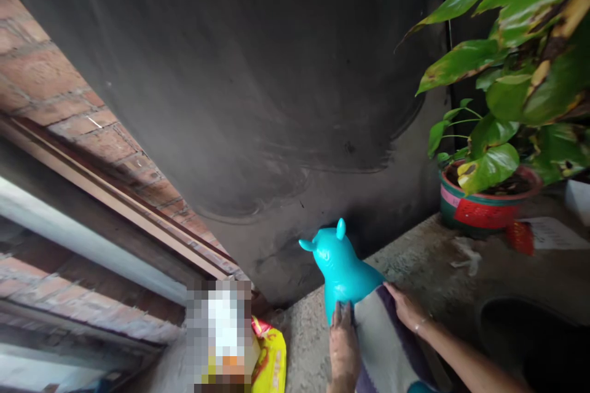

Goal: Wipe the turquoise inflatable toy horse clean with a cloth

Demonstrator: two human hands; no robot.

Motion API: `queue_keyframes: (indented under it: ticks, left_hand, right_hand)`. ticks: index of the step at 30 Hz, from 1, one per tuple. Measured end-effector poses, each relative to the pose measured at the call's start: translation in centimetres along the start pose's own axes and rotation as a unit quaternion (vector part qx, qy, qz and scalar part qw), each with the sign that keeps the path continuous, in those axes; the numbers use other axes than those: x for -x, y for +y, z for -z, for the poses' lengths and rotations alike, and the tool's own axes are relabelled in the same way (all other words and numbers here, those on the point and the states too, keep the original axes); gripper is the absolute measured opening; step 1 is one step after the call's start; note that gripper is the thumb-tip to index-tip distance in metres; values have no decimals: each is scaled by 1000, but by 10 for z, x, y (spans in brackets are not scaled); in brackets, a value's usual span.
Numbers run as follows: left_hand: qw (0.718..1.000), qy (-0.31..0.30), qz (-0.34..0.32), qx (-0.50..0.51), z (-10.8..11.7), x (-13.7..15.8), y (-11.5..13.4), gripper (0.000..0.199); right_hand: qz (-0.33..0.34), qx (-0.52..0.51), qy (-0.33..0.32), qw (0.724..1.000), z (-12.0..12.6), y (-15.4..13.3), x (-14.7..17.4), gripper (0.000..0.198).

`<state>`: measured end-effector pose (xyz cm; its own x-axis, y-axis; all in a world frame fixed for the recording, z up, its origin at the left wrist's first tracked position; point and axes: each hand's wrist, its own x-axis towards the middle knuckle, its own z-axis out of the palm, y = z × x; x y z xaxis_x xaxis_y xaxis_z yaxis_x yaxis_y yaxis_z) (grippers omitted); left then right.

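A glossy teal toy animal (332, 261) with two upright ears stands low in front of me, near a dark panel. Over its back and lower body lies a grey cloth (380, 331) with purple borders. My left hand (344, 347) rests against the toy's near side, its fingers stretched upward and flat beside the cloth's edge. At the cloth's far right edge, by the toy's back, my right hand (408, 308) is closed on the purple border. A thin bracelet is on the right wrist. The toy's lower part is hidden by the cloth and my hands.
A dark, smudged panel (258, 86) rises behind the toy. To the right, a leafy plant grows in a green and red pot (488, 212) on the concrete floor (415, 245). A yellow packet (271, 356) lies at lower left, beside a blurred-out patch. Brick wall (50, 73) runs along the left.
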<state>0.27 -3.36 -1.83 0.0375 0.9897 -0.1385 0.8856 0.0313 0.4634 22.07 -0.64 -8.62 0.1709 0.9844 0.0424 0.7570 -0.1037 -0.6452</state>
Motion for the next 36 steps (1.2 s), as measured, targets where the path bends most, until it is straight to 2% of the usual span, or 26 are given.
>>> queue_keyframes:
  ticks: [2,6,9,12,17,20,22,25,27,30,32,36]
  left_hand:
    - [1000,1,9,-18,1,-1,5,60]
    - [1000,10,7,-9,9,-2,8,32]
    - [999,12,21,20,24,-3,9,29]
    - [998,31,17,51,53,-4,16,27]
    - [993,86,-32,69,125,-4,33,22]
    - [993,90,-53,54,148,4,37,26]
    - [996,66,-53,38,143,18,31,29]
    - [999,-11,-31,17,109,49,11,27]
    - [998,-68,-4,11,81,71,-4,26]
    - [995,-84,44,8,48,86,-17,36]
    - [997,-61,55,15,34,80,-17,44]
    - [997,6,73,32,-4,55,-9,46]
  right_hand:
    - [-17,-2,-20,1000,4,2,8,38]
    - [-43,-9,-38,998,25,4,11,12]
    - [-41,-26,-44,998,48,-5,2,9]
    - [-1,-48,-27,998,79,-30,-10,14]
    - [94,-68,31,993,140,-86,-22,13]
    - [141,-64,48,987,159,-103,-14,14]
    - [160,-51,43,985,156,-101,4,16]
    - [172,-22,10,985,132,-77,50,22]
    - [171,-1,-53,984,113,-56,84,23]
    - [168,20,-187,968,93,-38,116,22]
    - [164,20,-224,960,87,-43,115,24]
    - [175,3,-147,974,69,-72,82,40]
